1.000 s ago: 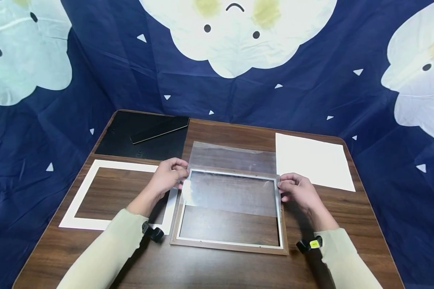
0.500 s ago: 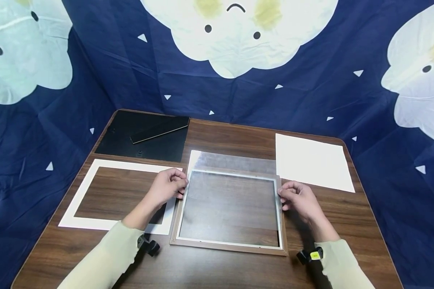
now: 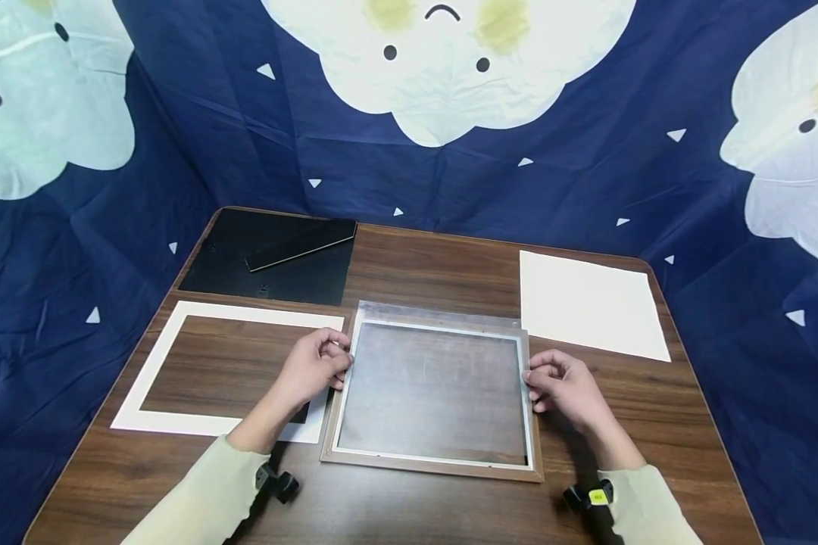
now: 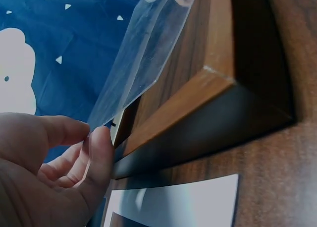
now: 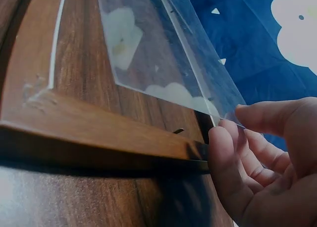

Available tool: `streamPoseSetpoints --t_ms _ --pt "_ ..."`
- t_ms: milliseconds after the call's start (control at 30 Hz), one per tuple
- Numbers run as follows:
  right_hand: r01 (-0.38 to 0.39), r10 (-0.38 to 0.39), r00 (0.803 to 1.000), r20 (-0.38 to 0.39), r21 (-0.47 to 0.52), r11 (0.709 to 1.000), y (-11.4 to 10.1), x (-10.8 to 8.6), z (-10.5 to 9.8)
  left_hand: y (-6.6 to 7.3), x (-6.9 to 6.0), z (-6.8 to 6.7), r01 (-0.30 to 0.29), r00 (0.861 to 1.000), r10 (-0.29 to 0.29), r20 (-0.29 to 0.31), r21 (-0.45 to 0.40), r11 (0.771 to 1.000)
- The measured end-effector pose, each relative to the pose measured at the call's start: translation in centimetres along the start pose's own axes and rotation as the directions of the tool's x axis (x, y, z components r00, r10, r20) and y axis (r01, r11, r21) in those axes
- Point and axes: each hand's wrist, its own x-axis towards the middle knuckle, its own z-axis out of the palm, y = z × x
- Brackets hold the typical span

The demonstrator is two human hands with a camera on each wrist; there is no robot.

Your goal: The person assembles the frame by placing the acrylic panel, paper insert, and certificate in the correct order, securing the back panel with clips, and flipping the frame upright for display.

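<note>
A clear plastic sheet [image 3: 429, 378] hangs over the brown picture frame [image 3: 443, 467], which lies on the table. My left hand [image 3: 316, 362] pinches the sheet's left edge between thumb and fingers; the left wrist view shows that hand [image 4: 64, 162] at the sheet's edge, beside the frame's outer side. On the opposite edge, my right hand [image 3: 564, 384] pinches the sheet too, as the right wrist view shows with the sheet [image 5: 168, 63] tilted above the frame [image 5: 99, 123]. A strip of the sheet reaches past the frame's far side.
A white mat border [image 3: 153, 363] lies left of the frame, partly under my left forearm. Behind it is a black backing board [image 3: 211, 265] with a folded stand [image 3: 300, 246]. A white paper sheet [image 3: 593, 303] lies at the right. A blue cloth [image 3: 450, 189] hangs behind the table.
Both hands have drawn the plastic sheet toward the near side of the frame. Less of it now sticks out past the far side. The frame has stayed in place.
</note>
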Motion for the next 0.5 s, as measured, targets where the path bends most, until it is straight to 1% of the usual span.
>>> streamPoseSetpoints --t_ms 133,267,400,500 --pt "-0.002 0.001 1.0 -0.006 -0.023 1.0 0.1 -0.3 0.1 -0.1 -0.3 0.1 -0.003 1.0 0.002 0.017 0.002 1.0" --pt "-0.006 0.006 1.0 -0.005 -0.052 0.999 0.2 -0.5 0.0 0.0 -0.7 0.2 0.007 1.0 -0.007 0.018 0.022 1.0" --pt "-0.007 0.007 1.0 -0.002 -0.089 0.996 0.3 -0.6 -0.1 0.3 -1.1 0.4 -0.003 1.0 0.003 0.008 0.085 0.996" --pt "-0.009 0.008 1.0 -0.012 -0.124 0.992 0.4 -0.7 0.0 0.6 -1.3 0.6 -0.008 1.0 0.01 -0.01 0.144 0.99"
